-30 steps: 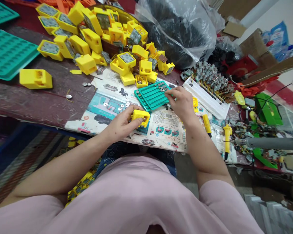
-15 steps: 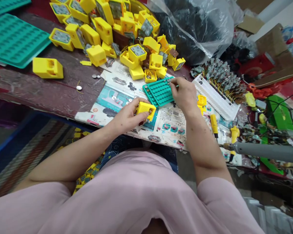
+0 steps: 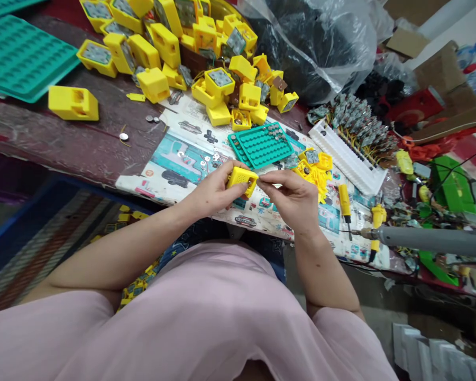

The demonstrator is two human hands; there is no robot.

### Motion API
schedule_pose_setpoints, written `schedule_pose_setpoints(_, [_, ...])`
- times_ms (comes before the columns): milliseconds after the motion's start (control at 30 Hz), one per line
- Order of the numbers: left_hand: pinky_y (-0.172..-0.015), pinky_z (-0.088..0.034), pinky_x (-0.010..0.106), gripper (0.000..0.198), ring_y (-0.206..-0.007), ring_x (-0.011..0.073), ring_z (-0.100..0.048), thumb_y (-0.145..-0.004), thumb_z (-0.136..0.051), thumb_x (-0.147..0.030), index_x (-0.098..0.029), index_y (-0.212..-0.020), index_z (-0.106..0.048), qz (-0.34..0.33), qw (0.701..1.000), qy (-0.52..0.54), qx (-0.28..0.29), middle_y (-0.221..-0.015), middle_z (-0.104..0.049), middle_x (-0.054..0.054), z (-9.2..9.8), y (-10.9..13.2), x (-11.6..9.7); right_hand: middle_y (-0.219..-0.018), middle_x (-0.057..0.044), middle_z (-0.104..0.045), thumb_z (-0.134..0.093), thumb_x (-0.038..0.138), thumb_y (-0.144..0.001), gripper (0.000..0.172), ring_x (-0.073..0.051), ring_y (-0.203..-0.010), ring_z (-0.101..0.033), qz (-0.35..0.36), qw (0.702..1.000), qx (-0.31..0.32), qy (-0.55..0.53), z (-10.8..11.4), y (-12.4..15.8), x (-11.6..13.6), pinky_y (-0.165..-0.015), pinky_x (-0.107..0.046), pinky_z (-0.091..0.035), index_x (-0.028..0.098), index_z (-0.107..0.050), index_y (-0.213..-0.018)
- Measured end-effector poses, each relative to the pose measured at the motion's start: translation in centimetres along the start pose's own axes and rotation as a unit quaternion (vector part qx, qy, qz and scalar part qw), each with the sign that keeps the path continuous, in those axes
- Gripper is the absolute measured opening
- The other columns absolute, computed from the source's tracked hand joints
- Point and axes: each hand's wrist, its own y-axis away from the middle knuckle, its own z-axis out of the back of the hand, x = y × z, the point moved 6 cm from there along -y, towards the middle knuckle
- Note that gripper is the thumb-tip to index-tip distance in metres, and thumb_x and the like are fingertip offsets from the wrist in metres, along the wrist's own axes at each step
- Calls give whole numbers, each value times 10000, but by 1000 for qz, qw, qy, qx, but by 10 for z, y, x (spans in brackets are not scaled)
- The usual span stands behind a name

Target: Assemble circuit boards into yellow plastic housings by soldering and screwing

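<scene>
Looks like a small assembly workshop, the cottage-industry kind. A worn dark wooden surface is carrying a big heap of yellow plastic housings, many with little circuit boards sitting in them. Teal plastic trays with rows of round pockets are lying at the far left, and a smaller teal tray is sitting on printed paper sheets. A white rack of wired circuit boards, yellow-handled screwdrivers and a grey soldering iron are crowding the right side, with cardboard boxes and a clear plastic bag of dark parts piling up behind.
</scene>
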Motion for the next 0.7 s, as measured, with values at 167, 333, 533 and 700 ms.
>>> schedule_pose_setpoints(167, [-380,-420,176,405,-485,75,-508,-764,-654,-391,-194,-1078,-492,7,1000,15,9,-756,-588,-33,-7,0,-1,-968,-54,-746,-571,82,-917,242,-145,-904,-706,169,966,-3,197,-3,12,23,-797,-266,-578,220,-730,-1035])
schedule_pose_setpoints(333, [-381,-425,165,430,-484,71,-516,-777,-678,-420,-191,-1091,-494,11,1000,19,16,-743,-579,-40,-9,0,0,-931,-81,-740,-502,95,-950,220,-178,-858,-664,246,916,24,317,-10,13,36,-777,-311,-538,177,-704,-981])
schedule_pose_setpoints(533, [-372,-405,162,409,-461,64,-516,-772,-687,-404,-188,-1075,-518,13,1000,-3,4,-728,-568,-49,-4,-1,3,-916,-84,-765,-468,102,-964,269,-176,-776,-657,304,857,97,404,-19,12,49,-686,-320,-499,148,-712,-861])
schedule_pose_setpoints(700, [-380,-437,159,436,-630,138,-657,-741,-679,-393,-203,-1089,-499,29,998,47,-5,-798,-620,-14,4,-2,5,-968,-33,-773,-493,153,-967,268,-159,-858,-693,220,909,114,335,-5,-28,17,-717,-277,-513,235,-737,-1038])
